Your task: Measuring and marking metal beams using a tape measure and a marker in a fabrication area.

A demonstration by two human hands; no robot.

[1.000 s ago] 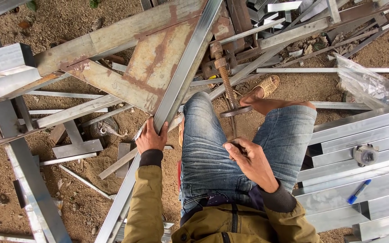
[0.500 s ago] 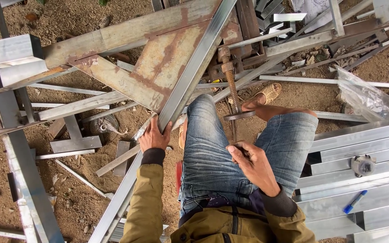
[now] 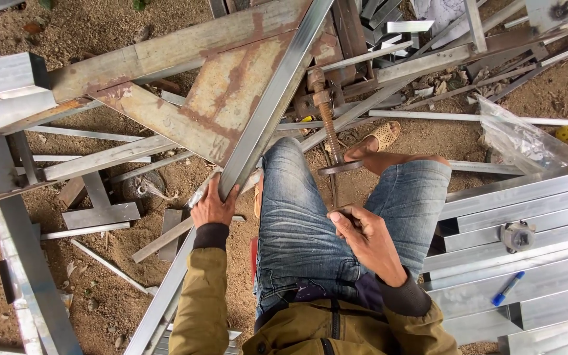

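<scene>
Left hand [image 3: 213, 205] fingers wrapped closed around the long steel tube [image 3: 267, 112], thumb on the near face, gripping it at the spot where it comes off the rusty frame [image 3: 231, 85]. Tube runs diagonally from top center down past the left sleeve to the bottom edge, lying across the frame's plate. Right hand [image 3: 363, 238] curled loosely above the right thigh, fingers bent in, thumb against the forefinger; looks like it pinches something small and dark, cannot tell what. It sits just at the lower end of the rusty threaded rod [image 3: 327, 118], touching or not unclear. Rod rises from between the knees to the frame's clamp.

Edges: tube's left edge borders open dirt ground [image 3: 106, 263] with loose flat strips [image 3: 100, 213] scattered, some room there. Right of the tube the jeans leg is touching or nearly so, tight. Stack of bright steel channels [image 3: 527, 204] fills the right side, just beside the right knee; a tape measure [image 3: 517, 235] and a blue pen [image 3: 507, 288] lie on it. Clear plastic bag [image 3: 520, 138] and a yellow ball [image 3: 567, 133] further out on the right. Sandal [image 3: 379, 137] on the foot near the rod. Far top crowded with scrap bars, little room.
</scene>
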